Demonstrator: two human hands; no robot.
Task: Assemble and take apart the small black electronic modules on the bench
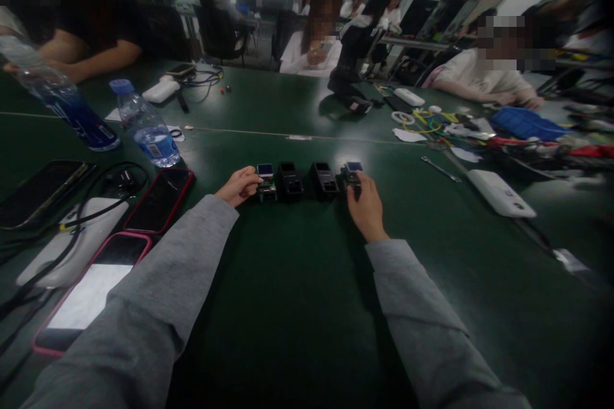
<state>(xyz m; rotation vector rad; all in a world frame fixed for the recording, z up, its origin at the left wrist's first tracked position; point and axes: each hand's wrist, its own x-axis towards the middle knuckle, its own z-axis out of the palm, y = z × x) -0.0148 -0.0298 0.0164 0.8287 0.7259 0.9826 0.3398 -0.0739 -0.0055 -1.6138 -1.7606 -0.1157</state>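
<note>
Two small circuit boards with little screens and two black plastic cases stand in a row on the green table. My left hand (240,186) is closed at the row's left end, its fingertips at the edge of the left circuit board (267,190). Beside that board sits one black case (290,180), and a second black case (325,179) lies a short gap to its right. At the right end, my right hand (367,203) has its fingers around the right circuit board (354,167), partly covering it. Both boards appear to rest on the table.
Left of my arms lie phones (159,200), a white power bank (71,243), cables and two water bottles (149,134). To the right are a wrench (440,169), another white power bank (501,193) and a blue tray (527,124) among tangled wires. Other people sit across the table.
</note>
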